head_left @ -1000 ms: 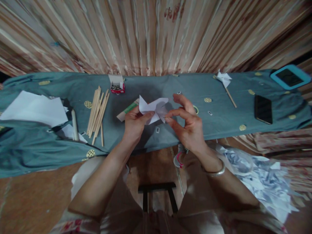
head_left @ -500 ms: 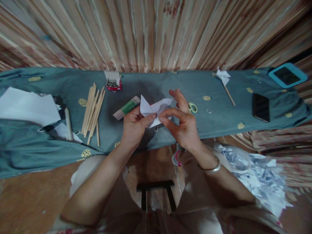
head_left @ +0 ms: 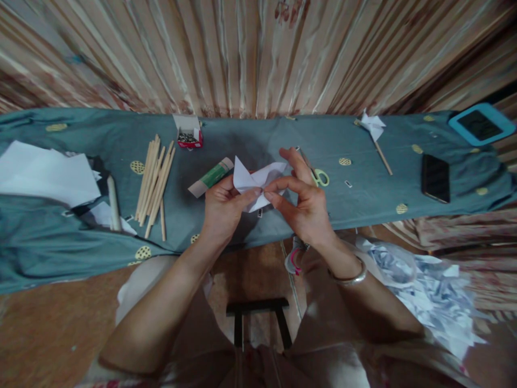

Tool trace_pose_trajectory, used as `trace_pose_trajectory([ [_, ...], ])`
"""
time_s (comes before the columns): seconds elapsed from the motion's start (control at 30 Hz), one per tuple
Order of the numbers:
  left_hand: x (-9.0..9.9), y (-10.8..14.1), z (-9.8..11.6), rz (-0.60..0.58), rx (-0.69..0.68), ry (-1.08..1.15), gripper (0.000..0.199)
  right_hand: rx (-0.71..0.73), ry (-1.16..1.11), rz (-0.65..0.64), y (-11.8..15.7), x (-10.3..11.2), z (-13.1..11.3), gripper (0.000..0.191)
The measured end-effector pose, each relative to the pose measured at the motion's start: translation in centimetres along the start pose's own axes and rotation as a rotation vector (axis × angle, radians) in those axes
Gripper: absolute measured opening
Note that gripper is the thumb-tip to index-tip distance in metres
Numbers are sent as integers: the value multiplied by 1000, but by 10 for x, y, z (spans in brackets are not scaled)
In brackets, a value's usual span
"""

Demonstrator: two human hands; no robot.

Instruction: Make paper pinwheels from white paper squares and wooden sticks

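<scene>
A white paper pinwheel (head_left: pixel 263 175) with pointed blades is held above the cloth, between my two hands. My left hand (head_left: pixel 223 207) grips its left side, thumb pressed on the front near the centre. My right hand (head_left: pixel 304 202) is closed in a pinch, thumb and index finger meeting at the pinwheel's centre; whether a small pin sits there is too small to tell. Behind the left fingers lies a glue-stick-like green and white tube (head_left: pixel 210 177). Scissors with light green handles (head_left: pixel 321 177) lie just beyond the right hand, partly hidden by it.
Wooden sticks (head_left: pixel 154 186) and an open red box of small metal pins (head_left: pixel 189 137) lie left on the green cloth (head_left: pixel 258 129). White paper sheets (head_left: pixel 48 172) are far left. Rightward are a pinwheel on a stick (head_left: pixel 374 127), a phone (head_left: pixel 435 178) and a blue-framed device (head_left: pixel 480 125). Paper scraps (head_left: pixel 432 291) fill a bag below.
Both hands keep nearly the same hold on the pinwheel, with only a slight shift of the right fingertips at its centre. The view has tilted a little.
</scene>
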State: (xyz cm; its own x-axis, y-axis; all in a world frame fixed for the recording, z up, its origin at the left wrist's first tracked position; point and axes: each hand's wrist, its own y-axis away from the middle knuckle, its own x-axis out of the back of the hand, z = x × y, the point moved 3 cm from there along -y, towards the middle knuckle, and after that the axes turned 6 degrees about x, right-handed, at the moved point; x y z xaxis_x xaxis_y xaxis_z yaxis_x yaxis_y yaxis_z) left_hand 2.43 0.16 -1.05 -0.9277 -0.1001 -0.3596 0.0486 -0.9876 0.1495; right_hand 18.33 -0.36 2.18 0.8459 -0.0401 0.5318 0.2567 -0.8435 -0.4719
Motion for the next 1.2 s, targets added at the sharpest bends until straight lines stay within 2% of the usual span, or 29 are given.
trace_pose_trajectory([
  [1.2,-2,1,1,12,1,-9,28,-15,-31,-27,0,-2,8,6],
])
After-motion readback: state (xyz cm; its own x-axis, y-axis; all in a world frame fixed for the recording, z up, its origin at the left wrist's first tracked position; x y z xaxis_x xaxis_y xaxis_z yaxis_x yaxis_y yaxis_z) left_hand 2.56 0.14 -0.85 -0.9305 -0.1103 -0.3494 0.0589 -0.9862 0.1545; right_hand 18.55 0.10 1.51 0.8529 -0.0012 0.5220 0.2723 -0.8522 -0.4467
